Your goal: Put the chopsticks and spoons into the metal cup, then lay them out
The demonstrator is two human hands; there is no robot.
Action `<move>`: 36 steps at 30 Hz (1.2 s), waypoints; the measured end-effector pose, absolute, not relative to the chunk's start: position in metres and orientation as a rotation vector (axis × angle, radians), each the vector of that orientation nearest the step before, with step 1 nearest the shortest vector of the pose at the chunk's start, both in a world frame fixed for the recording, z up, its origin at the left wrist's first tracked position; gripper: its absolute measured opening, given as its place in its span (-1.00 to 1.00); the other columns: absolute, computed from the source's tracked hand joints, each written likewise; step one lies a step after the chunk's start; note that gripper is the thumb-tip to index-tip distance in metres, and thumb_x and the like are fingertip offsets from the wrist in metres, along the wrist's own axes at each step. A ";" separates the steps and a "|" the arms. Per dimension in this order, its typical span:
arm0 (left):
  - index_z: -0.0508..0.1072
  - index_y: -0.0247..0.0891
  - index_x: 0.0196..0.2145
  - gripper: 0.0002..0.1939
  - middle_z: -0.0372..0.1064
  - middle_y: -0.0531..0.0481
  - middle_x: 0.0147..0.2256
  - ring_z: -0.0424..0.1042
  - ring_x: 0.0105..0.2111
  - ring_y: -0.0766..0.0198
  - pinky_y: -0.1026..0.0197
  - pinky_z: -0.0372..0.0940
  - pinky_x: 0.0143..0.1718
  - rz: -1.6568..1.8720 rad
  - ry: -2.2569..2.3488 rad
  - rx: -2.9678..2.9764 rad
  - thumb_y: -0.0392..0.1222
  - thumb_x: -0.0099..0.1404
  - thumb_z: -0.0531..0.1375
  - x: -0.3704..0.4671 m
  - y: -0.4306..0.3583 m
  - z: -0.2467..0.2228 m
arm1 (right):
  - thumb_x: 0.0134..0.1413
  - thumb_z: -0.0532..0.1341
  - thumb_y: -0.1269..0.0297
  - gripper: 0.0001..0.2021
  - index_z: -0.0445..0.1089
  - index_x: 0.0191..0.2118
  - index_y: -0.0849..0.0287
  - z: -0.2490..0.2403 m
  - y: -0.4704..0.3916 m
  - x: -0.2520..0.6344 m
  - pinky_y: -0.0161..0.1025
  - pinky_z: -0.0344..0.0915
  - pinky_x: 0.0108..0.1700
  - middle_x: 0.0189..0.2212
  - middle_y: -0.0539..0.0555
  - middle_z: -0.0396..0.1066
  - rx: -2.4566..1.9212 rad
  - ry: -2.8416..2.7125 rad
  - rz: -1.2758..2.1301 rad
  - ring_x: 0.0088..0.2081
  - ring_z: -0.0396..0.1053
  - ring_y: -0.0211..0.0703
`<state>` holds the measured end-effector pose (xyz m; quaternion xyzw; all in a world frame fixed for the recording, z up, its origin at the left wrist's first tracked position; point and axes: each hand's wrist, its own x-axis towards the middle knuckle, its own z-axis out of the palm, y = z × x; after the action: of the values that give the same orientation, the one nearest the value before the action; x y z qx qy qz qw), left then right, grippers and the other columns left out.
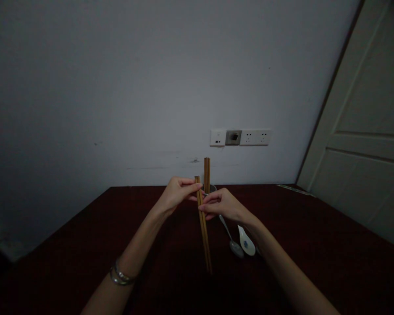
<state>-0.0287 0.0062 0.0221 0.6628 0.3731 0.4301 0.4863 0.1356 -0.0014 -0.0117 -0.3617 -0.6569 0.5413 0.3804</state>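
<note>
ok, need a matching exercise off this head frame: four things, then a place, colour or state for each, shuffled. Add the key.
Things
1. slanted chopsticks
2. metal spoon
3. white spoon
4. silvery bracelet

Places, colours, states
A. worn on the left arm
B. marked with a blue motif
C. pinched by both the left hand and the right hand
D. grey, lying on the dark red table

Pairs
1-C
2-D
3-B
4-A
</note>
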 end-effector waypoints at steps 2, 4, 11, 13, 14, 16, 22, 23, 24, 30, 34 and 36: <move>0.50 -0.38 -0.45 -0.75 0.45 -0.11 -0.47 0.41 -0.47 0.32 0.25 0.34 -0.40 1.040 0.906 1.619 -0.09 0.04 0.22 -0.028 0.007 0.022 | -0.40 0.37 0.14 -0.69 0.44 -0.52 0.30 -0.013 0.000 0.135 -0.22 0.41 -0.39 -0.55 0.04 0.40 -0.913 -1.670 1.388 -0.48 0.38 -0.27; 0.50 -0.39 -0.47 -0.75 0.44 -0.10 -0.48 0.40 -0.48 0.33 0.26 0.34 -0.40 1.035 0.905 1.628 -0.10 0.04 0.22 -0.028 0.008 0.022 | -0.39 0.36 0.14 -0.69 0.44 -0.52 0.30 -0.016 0.002 0.134 -0.21 0.41 -0.38 -0.54 0.04 0.41 -0.896 -1.669 1.398 -0.47 0.39 -0.26; 0.49 -0.39 -0.41 -0.76 0.46 -0.11 -0.41 0.40 -0.43 0.32 0.24 0.31 -0.33 1.008 0.895 1.708 -0.13 0.04 0.23 -0.038 0.009 0.025 | -0.42 0.38 0.17 -0.69 0.42 -0.52 0.31 -0.020 0.002 0.129 -0.22 0.39 -0.39 -0.59 0.02 0.39 -0.918 -1.661 1.379 -0.51 0.37 -0.28; 0.49 -0.37 -0.35 -0.75 0.46 -0.12 -0.34 0.41 -0.38 0.30 0.23 0.30 -0.28 1.023 0.886 1.724 -0.14 0.03 0.24 -0.042 0.010 0.027 | -0.41 0.37 0.16 -0.69 0.42 -0.52 0.31 -0.019 0.003 0.131 -0.22 0.38 -0.39 -0.60 0.02 0.39 -0.941 -1.669 1.349 -0.52 0.37 -0.28; 0.48 -0.36 -0.32 -0.74 0.46 -0.13 -0.33 0.42 -0.37 0.30 0.22 0.29 -0.26 1.039 0.889 1.714 -0.14 0.04 0.23 -0.044 0.011 0.028 | -0.39 0.37 0.15 -0.69 0.42 -0.52 0.31 -0.018 0.004 0.133 -0.22 0.38 -0.38 -0.60 0.02 0.39 -0.951 -1.670 1.331 -0.52 0.36 -0.28; 0.46 -0.38 -0.28 -0.70 0.46 -0.16 -0.34 0.43 -0.38 0.29 0.20 0.29 -0.24 1.077 0.907 1.660 -0.11 0.07 0.21 -0.049 0.016 0.028 | -0.36 0.35 0.14 -0.70 0.42 -0.51 0.31 -0.014 0.009 0.140 -0.23 0.37 -0.38 -0.59 0.02 0.39 -0.970 -1.662 1.283 -0.52 0.37 -0.29; 0.41 -0.42 -0.26 -0.69 0.46 -0.20 -0.38 0.44 -0.43 0.30 0.25 0.30 -0.30 1.151 1.050 1.455 -0.09 0.16 0.11 -0.067 0.067 -0.008 | -0.34 0.34 0.13 -0.70 0.43 -0.49 0.29 0.013 0.043 0.162 -0.26 0.36 -0.40 -0.57 0.05 0.43 -0.983 -1.558 0.955 -0.53 0.37 -0.27; 0.41 -0.42 -0.29 -0.71 0.46 -0.18 -0.41 0.44 -0.46 0.30 0.26 0.30 -0.34 1.149 1.121 1.399 -0.11 0.17 0.09 -0.070 0.078 -0.019 | -0.36 0.34 0.13 -0.70 0.42 -0.51 0.29 0.019 0.051 0.164 -0.26 0.36 -0.39 -0.56 0.05 0.43 -0.954 -1.523 0.898 -0.52 0.37 -0.26; 0.40 -0.41 -0.30 -0.73 0.45 -0.16 -0.42 0.44 -0.47 0.31 0.27 0.30 -0.36 1.142 1.153 1.360 -0.13 0.18 0.06 -0.073 0.088 -0.030 | -0.37 0.35 0.13 -0.70 0.42 -0.52 0.29 0.024 0.059 0.165 -0.25 0.37 -0.39 -0.56 0.06 0.43 -0.921 -1.488 0.850 -0.51 0.37 -0.25; 0.36 -0.38 -0.35 -0.80 0.42 -0.05 -0.54 0.40 -0.57 0.36 0.32 0.28 -0.48 1.045 1.336 1.185 -0.22 0.18 0.02 -0.090 0.129 -0.090 | -0.31 0.30 0.15 -0.74 0.40 -0.52 0.29 0.036 0.106 0.161 -0.28 0.34 -0.45 -0.58 0.05 0.42 -0.857 -1.476 0.603 -0.52 0.35 -0.25; 0.35 -0.36 -0.33 -0.80 0.42 -0.05 -0.53 0.39 -0.60 0.36 0.31 0.29 -0.49 1.014 1.366 1.105 -0.21 0.19 0.00 -0.096 0.137 -0.120 | -0.21 0.24 0.19 -0.77 0.42 -0.48 0.29 0.027 0.130 0.152 -0.31 0.29 -0.46 -0.56 0.07 0.43 -0.948 -1.599 0.370 -0.50 0.36 -0.23; 0.35 -0.37 -0.32 -0.79 0.42 -0.06 -0.53 0.40 -0.59 0.36 0.31 0.30 -0.48 1.011 1.358 1.059 -0.21 0.19 -0.01 -0.097 0.139 -0.132 | -0.17 0.22 0.21 -0.79 0.43 -0.47 0.29 0.019 0.139 0.148 -0.32 0.26 -0.44 -0.55 0.08 0.43 -0.991 -1.646 0.272 -0.49 0.36 -0.23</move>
<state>-0.0969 0.1389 -0.1316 0.4458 0.5717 0.4258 0.5415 0.1479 0.1388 0.0189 -0.4215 -0.6998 0.1157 0.5650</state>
